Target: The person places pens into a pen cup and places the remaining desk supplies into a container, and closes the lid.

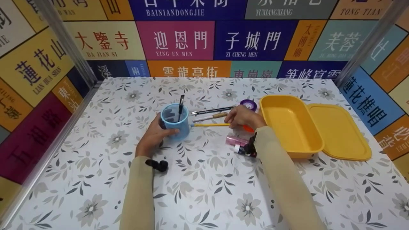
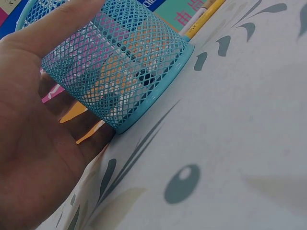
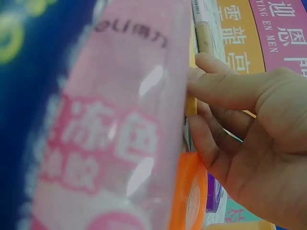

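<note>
My left hand (image 1: pixel 156 134) is wrapped around a light blue mesh pen holder (image 1: pixel 182 131), thumb across its near side. A black pen (image 1: pixel 181 105) stands inside it, leaning on the rim. In the left wrist view, the mesh pen holder (image 2: pixel 144 62) has its base close to the tabletop. To the right, my right hand (image 1: pixel 243 116) pinches the right end of a yellow pencil (image 1: pixel 211 125), whose other end points at the holder. Beyond that pencil lie a white pen with a tan end (image 1: pixel 204 118) and a black-and-silver pen (image 1: pixel 211 111).
A purple tape roll (image 1: pixel 248 104) and an orange ring-shaped item (image 1: pixel 248 128) lie by my right hand. Nearer me are a pink glue tube (image 1: pixel 235 140) and a dark bottle with a white cap (image 1: pixel 237 149). A yellow box (image 1: pixel 290 127) and its lid (image 1: pixel 345 134) are at right.
</note>
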Motion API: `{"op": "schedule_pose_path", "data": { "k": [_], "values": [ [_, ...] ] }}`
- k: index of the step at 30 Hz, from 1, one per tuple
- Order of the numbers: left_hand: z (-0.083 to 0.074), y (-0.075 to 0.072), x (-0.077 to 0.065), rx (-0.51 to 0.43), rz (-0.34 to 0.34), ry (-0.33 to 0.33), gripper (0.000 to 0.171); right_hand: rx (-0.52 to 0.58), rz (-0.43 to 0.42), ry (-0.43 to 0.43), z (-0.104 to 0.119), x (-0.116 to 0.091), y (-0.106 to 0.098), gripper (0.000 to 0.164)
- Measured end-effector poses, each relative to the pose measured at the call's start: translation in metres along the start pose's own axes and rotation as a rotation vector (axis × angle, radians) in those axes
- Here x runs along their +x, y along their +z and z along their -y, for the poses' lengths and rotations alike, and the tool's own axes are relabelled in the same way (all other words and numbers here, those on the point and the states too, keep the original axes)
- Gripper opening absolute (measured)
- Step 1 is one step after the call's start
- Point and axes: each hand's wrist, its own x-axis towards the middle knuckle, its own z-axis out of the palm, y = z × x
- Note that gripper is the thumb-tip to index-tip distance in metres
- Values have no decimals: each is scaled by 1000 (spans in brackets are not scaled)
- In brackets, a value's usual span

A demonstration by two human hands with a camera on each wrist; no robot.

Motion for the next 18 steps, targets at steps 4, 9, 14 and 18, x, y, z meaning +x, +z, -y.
{"op": "schedule_pose_path", "data": {
  "k": [4, 9, 14, 18],
  "values": [
    [0, 0, 1, 9, 4, -9, 111, 52, 13, 13, 0, 0, -1, 29],
    [1, 0, 1, 5, 6, -13, 112, 81, 32, 0, 0, -3, -4, 30],
    [0, 0, 0, -1, 2, -29, 111, 72, 9, -2, 2, -5, -9, 30],
    [-1, -1, 0, -6, 7, -36, 111, 73, -16, -18, 3, -6, -10, 28]
  ]
}}
